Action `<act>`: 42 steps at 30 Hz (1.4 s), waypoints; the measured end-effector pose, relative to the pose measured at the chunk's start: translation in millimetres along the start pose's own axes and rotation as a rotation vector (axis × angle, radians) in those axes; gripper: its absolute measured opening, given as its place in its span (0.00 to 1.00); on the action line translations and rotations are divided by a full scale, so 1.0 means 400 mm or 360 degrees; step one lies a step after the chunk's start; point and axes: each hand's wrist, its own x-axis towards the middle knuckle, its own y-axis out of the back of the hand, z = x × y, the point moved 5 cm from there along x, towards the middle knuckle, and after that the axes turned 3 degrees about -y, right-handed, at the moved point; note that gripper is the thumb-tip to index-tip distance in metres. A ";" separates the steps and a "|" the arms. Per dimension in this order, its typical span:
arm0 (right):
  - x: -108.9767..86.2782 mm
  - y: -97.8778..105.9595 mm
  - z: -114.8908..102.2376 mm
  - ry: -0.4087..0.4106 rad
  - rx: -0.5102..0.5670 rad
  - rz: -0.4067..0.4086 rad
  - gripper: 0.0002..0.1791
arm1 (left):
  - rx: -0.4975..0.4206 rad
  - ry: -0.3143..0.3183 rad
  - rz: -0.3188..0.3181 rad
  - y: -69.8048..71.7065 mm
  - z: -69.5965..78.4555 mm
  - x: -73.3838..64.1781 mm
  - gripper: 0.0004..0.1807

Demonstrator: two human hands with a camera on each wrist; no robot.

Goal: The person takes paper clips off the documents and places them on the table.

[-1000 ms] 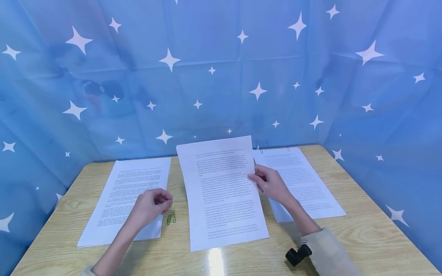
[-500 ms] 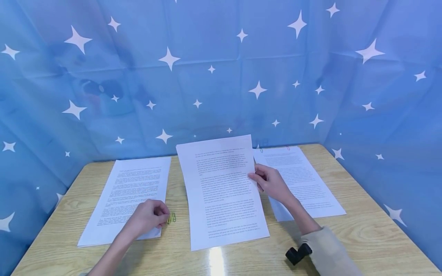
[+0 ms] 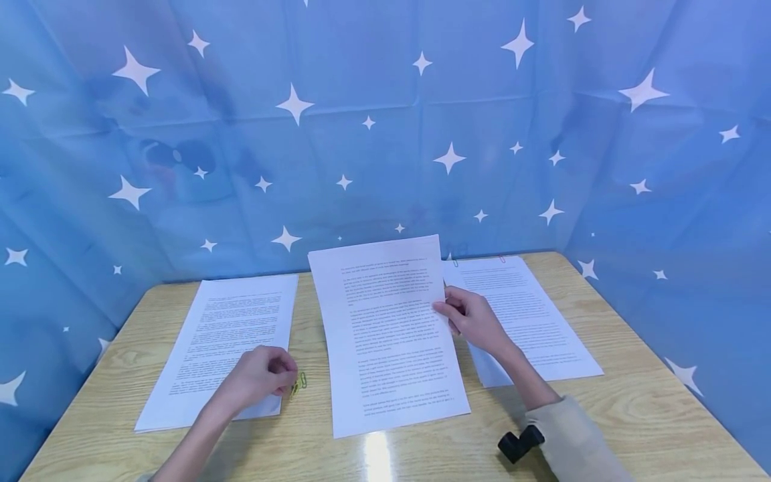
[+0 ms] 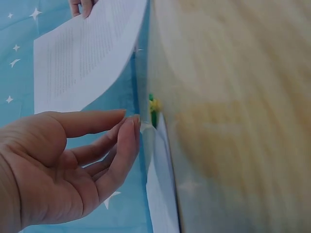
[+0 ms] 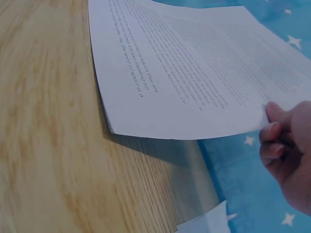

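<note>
My right hand (image 3: 472,321) pinches the right edge of a printed paper stack (image 3: 391,335), holding it tilted up at the middle of the table. In the right wrist view, the thumb and curled fingers of my right hand (image 5: 289,150) grip that stack's edge. My left hand (image 3: 259,378) is low over the left paper stack's right edge, its fingertips close to a yellow paper clip (image 3: 294,388) and a green paper clip (image 3: 304,380). In the left wrist view, the thumb and fingertips of my left hand (image 4: 73,165) nearly meet; whether they hold a clip is unclear.
A printed paper stack (image 3: 231,335) lies on the left of the wooden table (image 3: 650,428). On the right lies another stack (image 3: 536,321), with a green clip (image 3: 455,262) and a red clip (image 3: 502,259) at its top edge. A blue starry curtain (image 3: 385,134) stands behind.
My left hand has moved down and slightly left, toward the clips, then risen a little. Yellow now shows beside the green clip. The right hand and its paper stack have hardly moved.
</note>
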 end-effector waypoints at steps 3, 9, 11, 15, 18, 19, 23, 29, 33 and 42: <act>0.000 0.001 0.001 0.0001 0.0008 -0.0001 0.04 | 0.0082 -0.0029 0.0082 0.005 0.018 0.013 0.06; 0.001 0.001 0.006 0.0011 0.0020 0.0011 0.04 | 0.0162 -0.0124 0.0221 0.005 0.059 0.039 0.14; 0.003 0.001 0.007 0.0015 0.0017 0.0017 0.05 | 0.0142 -0.0135 0.0243 0.001 0.068 0.049 0.17; 0.005 0.002 0.012 0.0015 0.0025 0.0031 0.13 | 0.0118 -0.0152 0.0292 -0.006 0.080 0.067 0.21; 0.007 0.004 0.016 -0.0003 0.0044 0.0033 0.14 | 0.0067 -0.0178 0.0324 -0.012 0.087 0.082 0.19; 0.010 0.004 0.031 -0.0002 0.0050 0.0034 0.14 | 0.0051 -0.0185 0.0335 -0.014 0.090 0.086 0.18; 0.023 0.001 0.089 0.0011 0.0062 0.0037 0.14 | -0.0024 -0.0212 0.0364 -0.019 0.100 0.103 0.12; 0.034 -0.002 0.114 0.0062 0.0078 0.0040 0.16 | -0.0074 -0.0206 0.0354 -0.024 0.104 0.117 0.05; 0.043 -0.005 0.119 0.0036 0.0098 0.0042 0.15 | -0.0061 -0.0189 0.0362 -0.022 0.100 0.131 0.05; 0.086 -0.017 0.157 -0.0150 0.0139 0.0051 0.13 | 0.0029 -0.0153 0.0371 -0.011 0.083 0.178 0.06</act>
